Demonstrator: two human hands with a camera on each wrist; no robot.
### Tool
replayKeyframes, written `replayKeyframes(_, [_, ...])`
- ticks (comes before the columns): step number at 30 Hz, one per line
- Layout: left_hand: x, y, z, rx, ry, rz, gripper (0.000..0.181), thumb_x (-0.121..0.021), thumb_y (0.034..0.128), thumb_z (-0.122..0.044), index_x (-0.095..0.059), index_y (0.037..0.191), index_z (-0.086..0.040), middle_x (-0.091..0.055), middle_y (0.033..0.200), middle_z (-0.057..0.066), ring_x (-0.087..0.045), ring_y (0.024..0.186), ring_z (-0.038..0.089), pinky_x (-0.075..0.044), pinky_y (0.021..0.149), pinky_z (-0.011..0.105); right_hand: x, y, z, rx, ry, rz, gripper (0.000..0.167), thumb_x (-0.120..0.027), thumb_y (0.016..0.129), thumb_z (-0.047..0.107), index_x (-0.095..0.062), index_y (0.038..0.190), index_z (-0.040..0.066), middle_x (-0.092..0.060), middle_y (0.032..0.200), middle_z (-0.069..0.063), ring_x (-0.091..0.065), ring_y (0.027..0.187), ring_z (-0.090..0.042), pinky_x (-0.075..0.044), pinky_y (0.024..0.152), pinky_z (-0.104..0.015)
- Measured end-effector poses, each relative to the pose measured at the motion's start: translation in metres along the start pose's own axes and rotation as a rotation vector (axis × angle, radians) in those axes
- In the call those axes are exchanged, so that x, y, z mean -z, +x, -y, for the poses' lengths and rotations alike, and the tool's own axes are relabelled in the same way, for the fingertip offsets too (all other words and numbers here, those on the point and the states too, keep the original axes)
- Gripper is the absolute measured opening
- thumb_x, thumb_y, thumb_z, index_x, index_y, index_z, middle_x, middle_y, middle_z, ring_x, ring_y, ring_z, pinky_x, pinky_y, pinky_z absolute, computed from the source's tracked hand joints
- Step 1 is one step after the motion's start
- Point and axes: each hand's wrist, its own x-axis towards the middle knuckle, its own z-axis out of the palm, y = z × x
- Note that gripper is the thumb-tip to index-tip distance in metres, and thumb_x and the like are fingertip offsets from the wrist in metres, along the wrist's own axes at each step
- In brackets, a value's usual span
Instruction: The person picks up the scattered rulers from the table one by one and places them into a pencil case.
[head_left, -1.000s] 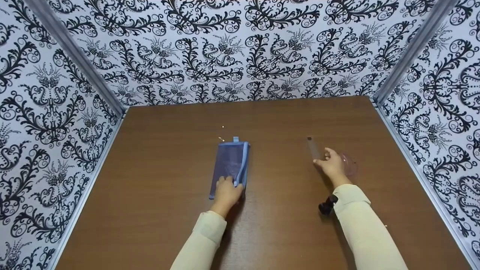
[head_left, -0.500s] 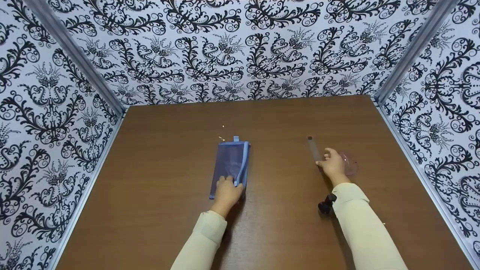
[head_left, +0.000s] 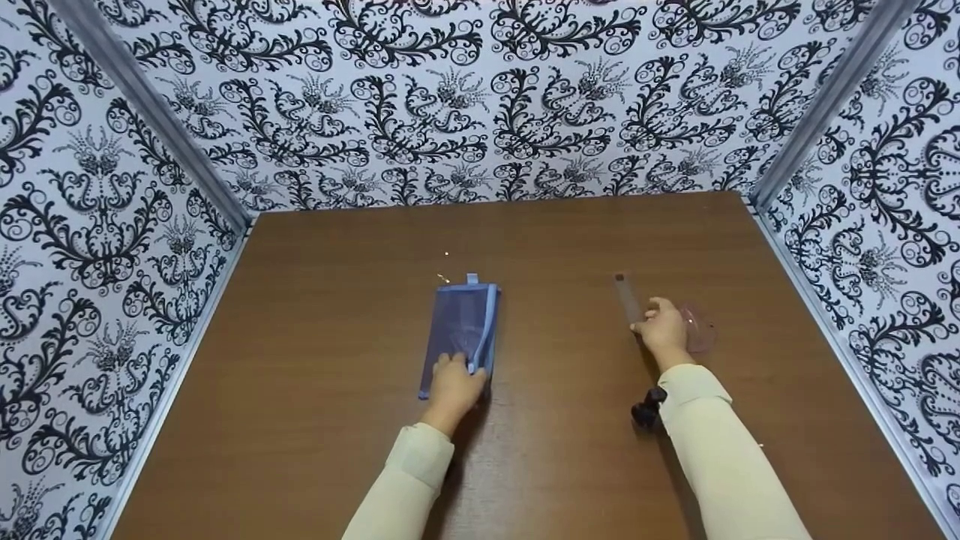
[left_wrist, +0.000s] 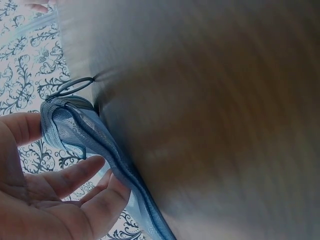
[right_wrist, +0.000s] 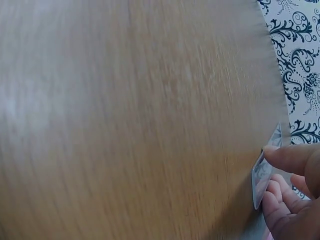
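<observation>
A blue mesh zipper pouch (head_left: 452, 324) lies flat on the brown table, left of the middle. My left hand (head_left: 454, 386) grips its near end, and the left wrist view shows the thumb and fingers at the bunched end of the pouch (left_wrist: 75, 125), with a loop of cord above it. To the right, my right hand (head_left: 664, 334) pinches a clear strip that looks like a ruler (head_left: 628, 295), dark at its far tip. In the right wrist view the thumb presses one face of the strip (right_wrist: 262, 175), fingers behind it, its edge tilted up from the wood.
A pinkish see-through flat piece (head_left: 701, 330) lies just right of my right hand, partly hidden by it. Small bright specks (head_left: 444, 277) dot the table (head_left: 337, 300) beyond the pouch. Patterned walls (head_left: 420, 112) stand at the back and both sides.
My right hand and forearm have shifted slightly left and nearer, and the thumb has come onto the clear strip. The left hand and pouch stay nearly still.
</observation>
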Motion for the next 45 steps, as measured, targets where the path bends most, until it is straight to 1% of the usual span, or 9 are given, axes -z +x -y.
replayKeyframes(12, [0.0002, 0.0000, 0.0011, -0.004, -0.006, 0.007, 0.053, -0.063, 0.0867, -0.026, -0.056, 0.127, 0.008, -0.047, 0.132, 0.029, -0.046, 0.121, 0.041, -0.043, 0.097, 0.051, 0.0012, -0.0010, 0.0048, -0.020, -0.039, 0.004, 0.064, -0.068, 0.083, 0.004, -0.038, 0.138, -0.011, -0.057, 0.124, -0.032, -0.055, 0.115, -0.043, -0.041, 0.099, -0.050])
replayKeyframes(19, [-0.0003, -0.0007, 0.0007, -0.021, 0.003, -0.009, 0.053, -0.062, 0.0832, -0.025, -0.057, 0.125, 0.008, -0.052, 0.122, 0.026, -0.049, 0.113, 0.040, -0.044, 0.094, 0.049, 0.0031, -0.0015, 0.0069, -0.019, -0.084, -0.010, 0.063, -0.068, 0.083, 0.007, -0.040, 0.135, -0.013, -0.060, 0.120, -0.030, -0.056, 0.113, -0.042, -0.039, 0.100, -0.051])
replayKeyframes(24, [0.0000, -0.0006, -0.0004, -0.021, 0.003, -0.004, 0.052, -0.062, 0.0838, -0.025, -0.057, 0.125, 0.008, -0.052, 0.119, 0.025, -0.049, 0.111, 0.038, -0.045, 0.092, 0.049, 0.0046, -0.0008, 0.0054, -0.038, -0.078, -0.011, 0.063, -0.069, 0.082, 0.007, -0.041, 0.135, -0.012, -0.061, 0.119, -0.029, -0.057, 0.111, -0.042, -0.040, 0.098, -0.050])
replayKeyframes(28, [0.0003, -0.0002, -0.0009, -0.013, 0.001, 0.003, 0.053, -0.062, 0.0846, -0.025, -0.056, 0.126, 0.007, -0.051, 0.123, 0.026, -0.049, 0.114, 0.039, -0.045, 0.093, 0.050, 0.0054, 0.0006, 0.0028, -0.054, -0.041, -0.009, 0.063, -0.069, 0.081, 0.007, -0.043, 0.136, -0.009, -0.061, 0.120, -0.028, -0.058, 0.111, -0.041, -0.042, 0.097, -0.048])
replayKeyframes(33, [0.0005, 0.0000, -0.0012, -0.006, 0.008, 0.006, 0.054, -0.062, 0.0850, -0.026, -0.056, 0.127, 0.007, -0.050, 0.127, 0.027, -0.048, 0.116, 0.040, -0.044, 0.094, 0.051, 0.0051, 0.0008, 0.0009, -0.051, 0.023, -0.011, 0.058, -0.068, 0.080, 0.003, -0.047, 0.133, -0.009, -0.062, 0.117, -0.029, -0.060, 0.107, -0.039, -0.046, 0.093, -0.045])
replayKeyframes(36, [0.0012, -0.0005, -0.0015, -0.003, 0.001, 0.008, 0.054, -0.062, 0.0852, -0.026, -0.055, 0.128, 0.007, -0.049, 0.128, 0.027, -0.048, 0.117, 0.040, -0.044, 0.095, 0.051, 0.0038, 0.0004, 0.0009, -0.043, 0.046, -0.017, 0.055, -0.069, 0.079, 0.002, -0.049, 0.129, -0.010, -0.063, 0.114, -0.028, -0.062, 0.104, -0.038, -0.049, 0.087, -0.041])
replayKeyframes(40, [0.0014, -0.0003, -0.0007, 0.003, -0.010, 0.016, 0.055, -0.062, 0.0861, -0.026, -0.054, 0.130, 0.007, -0.046, 0.134, 0.029, -0.045, 0.122, 0.041, -0.042, 0.098, 0.051, 0.0021, 0.0000, 0.0010, -0.044, 0.099, -0.019, 0.051, -0.068, 0.079, 0.000, -0.051, 0.126, -0.011, -0.064, 0.112, -0.029, -0.064, 0.098, -0.034, -0.051, 0.076, -0.031])
replayKeyframes(43, [0.0007, -0.0001, -0.0002, -0.009, 0.006, 0.000, 0.054, -0.063, 0.0846, -0.027, -0.056, 0.126, 0.007, -0.049, 0.129, 0.028, -0.047, 0.119, 0.041, -0.043, 0.097, 0.050, 0.0011, -0.0010, 0.0015, -0.052, 0.164, -0.012, 0.049, -0.066, 0.080, -0.004, -0.050, 0.126, -0.012, -0.064, 0.111, -0.031, -0.066, 0.085, -0.026, -0.051, 0.069, -0.025])
replayKeyframes(45, [0.0002, -0.0003, -0.0003, -0.017, 0.019, -0.014, 0.052, -0.063, 0.0831, -0.027, -0.058, 0.122, 0.007, -0.052, 0.123, 0.027, -0.049, 0.115, 0.041, -0.044, 0.096, 0.049, 0.0003, -0.0020, 0.0021, -0.060, 0.195, -0.009, 0.048, -0.065, 0.081, -0.005, -0.050, 0.126, -0.012, -0.064, 0.110, -0.031, -0.065, 0.081, -0.022, -0.050, 0.067, -0.024])
